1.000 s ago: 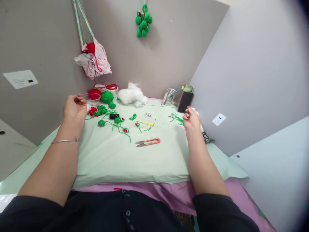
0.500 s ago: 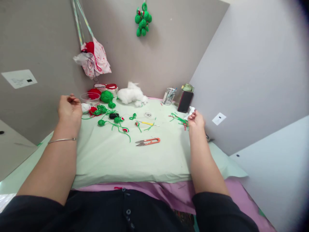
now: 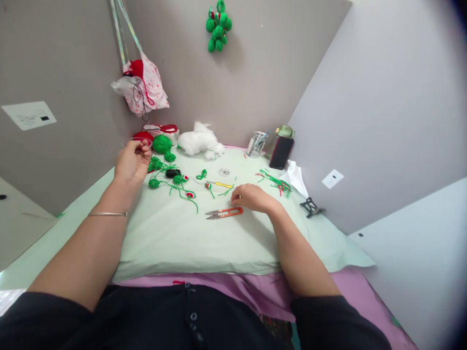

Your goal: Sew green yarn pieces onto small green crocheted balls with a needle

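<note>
My left hand (image 3: 133,163) hovers at the left of the table with fingers curled in, in front of the clear plastic tub (image 3: 127,141) and the red yarn ball (image 3: 143,137). Anything in its fingers is too small to make out. My right hand (image 3: 251,197) is low over the middle, fingertips bent together just above the orange handle of the thread snips (image 3: 223,213). What it pinches is hidden. Close to it lie a yellow crochet hook (image 3: 222,184), green yarn snippets (image 3: 226,191) and a small red-and-green crocheted piece (image 3: 207,185).
Green yarn balls (image 3: 161,144), a black thread spool (image 3: 172,173) and white stuffing (image 3: 201,141) lie at the back left. Yarn scraps (image 3: 275,182), a phone (image 3: 281,152), a pen jar (image 3: 256,145), white tissue (image 3: 296,178) and a black clip (image 3: 312,207) are at right.
My right hand has come left and down from beside the white tissue to the snips' handle. My left hand has shifted right, now covering part of the tub.
</note>
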A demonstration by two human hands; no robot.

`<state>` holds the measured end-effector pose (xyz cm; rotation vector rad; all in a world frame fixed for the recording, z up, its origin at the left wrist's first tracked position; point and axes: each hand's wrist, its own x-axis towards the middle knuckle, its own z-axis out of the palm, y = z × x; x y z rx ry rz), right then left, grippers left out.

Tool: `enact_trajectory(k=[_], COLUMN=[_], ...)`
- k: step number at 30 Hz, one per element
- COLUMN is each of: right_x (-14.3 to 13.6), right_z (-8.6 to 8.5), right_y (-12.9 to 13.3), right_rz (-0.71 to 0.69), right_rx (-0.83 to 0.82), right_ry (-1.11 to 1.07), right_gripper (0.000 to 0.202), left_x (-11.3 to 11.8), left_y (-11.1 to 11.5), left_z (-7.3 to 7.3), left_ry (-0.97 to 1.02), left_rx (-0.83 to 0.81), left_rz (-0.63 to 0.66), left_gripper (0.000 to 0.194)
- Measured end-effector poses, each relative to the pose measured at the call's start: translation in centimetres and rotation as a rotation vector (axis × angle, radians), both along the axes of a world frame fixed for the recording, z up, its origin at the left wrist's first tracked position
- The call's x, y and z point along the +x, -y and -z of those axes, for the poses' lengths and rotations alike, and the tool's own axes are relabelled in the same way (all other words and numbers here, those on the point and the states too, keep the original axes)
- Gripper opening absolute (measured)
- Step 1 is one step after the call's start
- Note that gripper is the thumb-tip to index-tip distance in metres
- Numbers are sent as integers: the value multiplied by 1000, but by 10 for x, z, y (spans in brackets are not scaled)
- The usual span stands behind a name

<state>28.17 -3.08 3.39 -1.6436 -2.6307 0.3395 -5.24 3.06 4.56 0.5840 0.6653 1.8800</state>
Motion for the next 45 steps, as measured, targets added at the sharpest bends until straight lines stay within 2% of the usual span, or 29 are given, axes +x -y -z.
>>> enact_trajectory(k=[7, 11, 13, 15, 19, 21, 24, 27, 32, 35, 39, 42, 45], right_x=[-15, -19, -19, -19, -22, -25, -27, -26, -31, -44, -59, -60, -55], right_z=[3, 4, 4, 2, 1, 2, 7, 10, 12, 16, 26, 29, 23], right_y=[9, 10, 9, 8, 6, 4, 0, -4, -6, -4, -1, 0, 1], right_rz=[-65, -90, -72, -52, -62, -46, 41, 126, 151, 153, 100, -22, -104], right_rx=[93, 114, 98, 47, -259, -432, -565, -582, -514, -478, -513, -570, -642], right_ry=[288, 262, 130, -127, -797, -1028, -1227, -1379, -1565, -1604, -1537, -1476, -1416], right_gripper=[20, 15, 11, 9, 7, 8, 15, 22, 28, 25, 24, 21, 24], left_x=[45, 71, 80, 87, 94, 95, 94, 93, 98, 107, 120, 121, 114], left_y=[13, 27, 34, 41, 48, 48, 49, 50, 57, 70, 90, 94, 84], left_z=[15, 25, 27, 27, 27, 27, 25, 23, 23, 22, 17, 13, 13], left_ry=[-162, -421, -489, -516, -546, -539, -501, -483, -566, -723, -908, -849, -678], left_rx=[0, 9, 5, -12, -52, -41, 3, 48, 144, 237, 350, 372, 308], left_rz=[158, 363, 458, 564, 728, 750, 756, 780, 868, 911, 883, 831, 773], left_gripper=[14, 6, 9, 12, 15, 16, 15, 15, 15, 17, 17, 17, 15])
